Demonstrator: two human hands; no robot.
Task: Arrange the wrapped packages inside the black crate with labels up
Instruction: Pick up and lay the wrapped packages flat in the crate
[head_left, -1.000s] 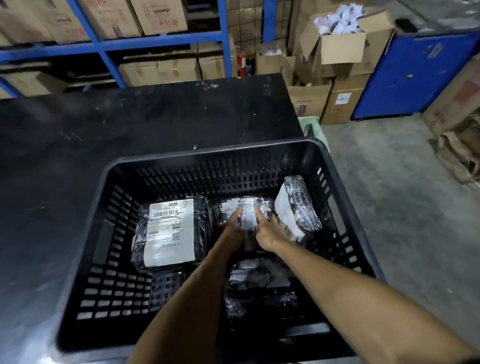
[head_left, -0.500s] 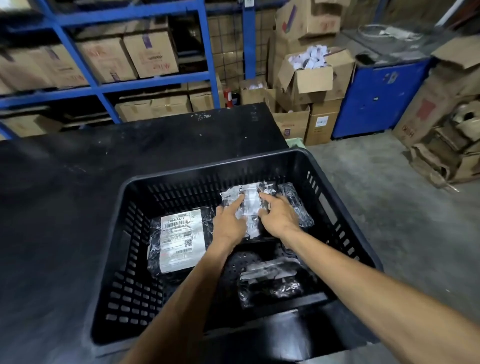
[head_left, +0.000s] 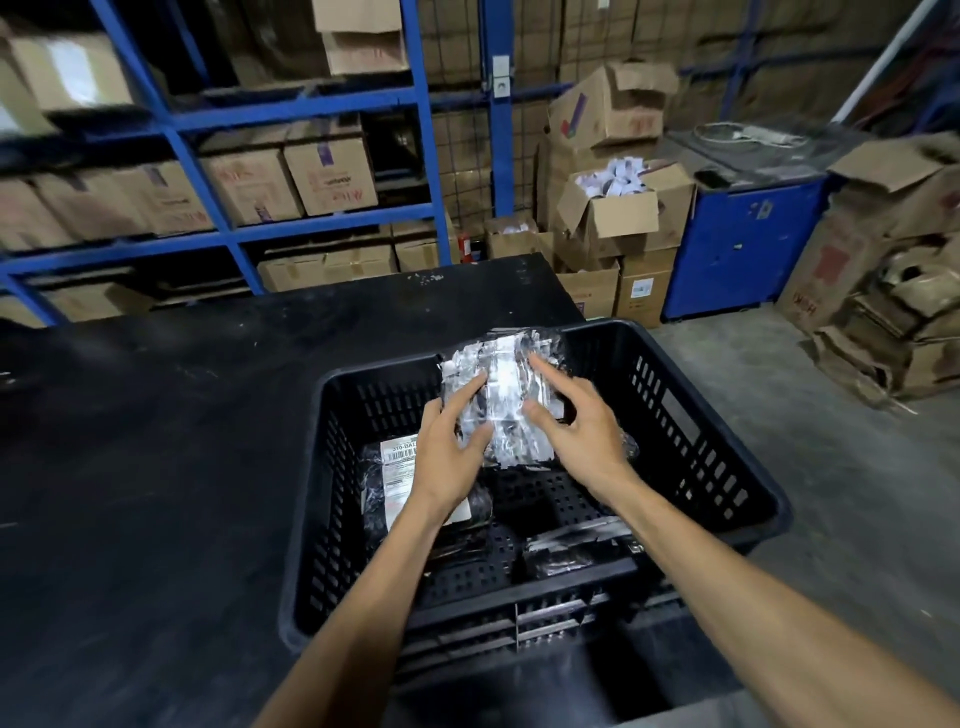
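The black crate (head_left: 727, 457) sits at the right end of a black table. A wrapped package (head_left: 506, 384) with shiny tape facing me stands tilted up above the crate's far side. My left hand (head_left: 449, 447) grips its left edge and my right hand (head_left: 576, 426) holds its right edge. On the crate floor at the left lies a second wrapped package (head_left: 397, 467) with its white label up, partly under my left wrist. A third wrapped package (head_left: 571, 551) lies near the front wall, no label showing. A fourth is mostly hidden behind my right hand.
The black table (head_left: 156, 467) stretches left of the crate. Blue shelving (head_left: 208, 124) with cardboard boxes stands behind it. An open carton (head_left: 623, 208) of white items, a blue cabinet (head_left: 743, 244) and piled flattened cardboard (head_left: 883, 312) are at the right on the concrete floor.
Both hands have lifted the taped package from the crate floor up toward the far rim and tilted it upright. The camera view has risen.
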